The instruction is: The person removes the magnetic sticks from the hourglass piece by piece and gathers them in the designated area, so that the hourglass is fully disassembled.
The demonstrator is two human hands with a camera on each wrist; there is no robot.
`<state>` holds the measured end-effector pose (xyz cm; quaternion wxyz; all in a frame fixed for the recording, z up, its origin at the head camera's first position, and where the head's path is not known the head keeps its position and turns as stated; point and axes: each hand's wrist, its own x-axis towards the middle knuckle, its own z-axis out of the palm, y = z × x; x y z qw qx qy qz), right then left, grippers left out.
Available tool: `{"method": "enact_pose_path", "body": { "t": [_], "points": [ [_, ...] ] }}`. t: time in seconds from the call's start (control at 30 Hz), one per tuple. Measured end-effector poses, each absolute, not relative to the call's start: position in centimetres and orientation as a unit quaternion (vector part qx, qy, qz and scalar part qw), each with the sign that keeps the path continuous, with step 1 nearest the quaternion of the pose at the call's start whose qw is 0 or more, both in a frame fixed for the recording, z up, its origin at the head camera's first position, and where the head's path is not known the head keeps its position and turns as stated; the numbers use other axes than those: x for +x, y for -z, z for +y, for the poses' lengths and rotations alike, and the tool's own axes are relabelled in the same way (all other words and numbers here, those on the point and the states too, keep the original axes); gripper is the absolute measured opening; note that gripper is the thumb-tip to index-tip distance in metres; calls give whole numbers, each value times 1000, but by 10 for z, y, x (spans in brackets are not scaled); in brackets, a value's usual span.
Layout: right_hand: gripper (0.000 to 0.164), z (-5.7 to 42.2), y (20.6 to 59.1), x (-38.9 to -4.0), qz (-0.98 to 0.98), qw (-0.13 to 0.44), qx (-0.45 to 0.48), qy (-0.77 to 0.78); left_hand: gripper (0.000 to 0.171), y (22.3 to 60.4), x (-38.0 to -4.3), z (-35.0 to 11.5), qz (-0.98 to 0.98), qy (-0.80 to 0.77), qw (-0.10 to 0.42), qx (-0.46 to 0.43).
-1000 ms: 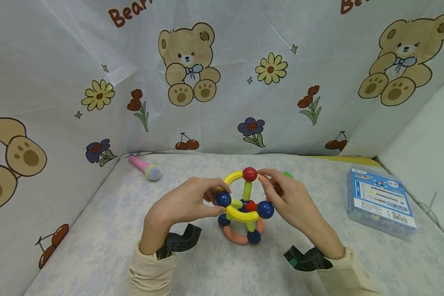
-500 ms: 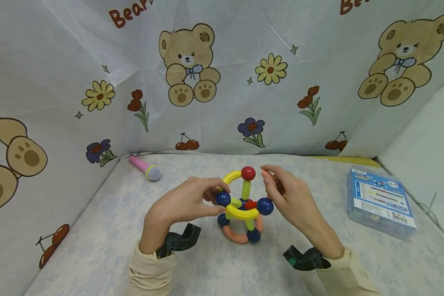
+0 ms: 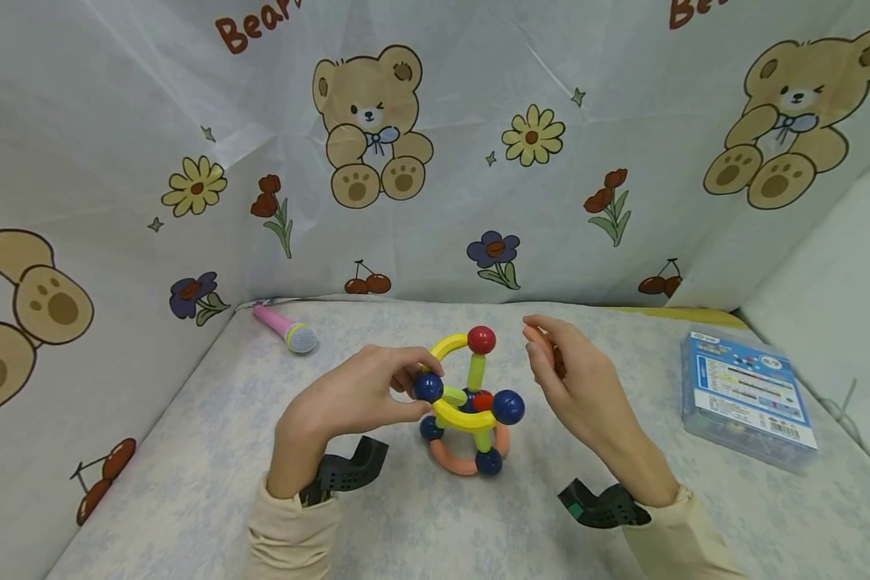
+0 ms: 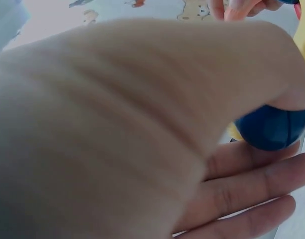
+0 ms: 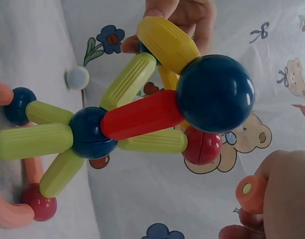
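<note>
In the head view a magnetic stick-and-ball structure stands mid-table, with a red ball (image 3: 482,340) on top and a curved yellow stick (image 3: 464,417) joining two blue balls. My left hand (image 3: 358,391) grips the nearer-left blue ball (image 3: 428,388) between thumb and fingers. To the right, apart from the structure, my right hand (image 3: 576,387) pinches an orange magnetic stick (image 5: 250,194), whose end shows in the right wrist view. There, a straight red stick (image 5: 142,114) runs from the central blue ball (image 5: 93,133) to the large blue ball (image 5: 216,93). Curved orange sticks (image 3: 453,461) form the base.
A pink toy microphone (image 3: 284,329) lies at the back left. On the right is a clear plastic box (image 3: 747,396) with a blue label. A bear-print cloth (image 3: 435,242) hangs behind the table.
My right hand has drawn away from the red ball to the right, carrying the orange stick. My left hand and the structure have shifted slightly left.
</note>
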<state>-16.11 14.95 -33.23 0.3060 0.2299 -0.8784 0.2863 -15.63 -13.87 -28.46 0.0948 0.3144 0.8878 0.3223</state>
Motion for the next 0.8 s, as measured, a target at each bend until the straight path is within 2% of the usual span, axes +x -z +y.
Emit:
{"method": "enact_pose_path", "body": {
  "t": [0.13, 0.53, 0.8],
  "points": [
    [30, 150, 333, -163, -890, 274, 222, -290, 33, 285, -156, -144, 889, -326, 90, 308],
    [38, 160, 360, -179, -941, 90, 135, -298, 31, 285, -154, -164, 900, -324, 61, 285],
    [27, 169, 385, -192, -955, 12, 97, -281, 33, 284, -155, -164, 900, -320, 58, 291]
  ]
}}
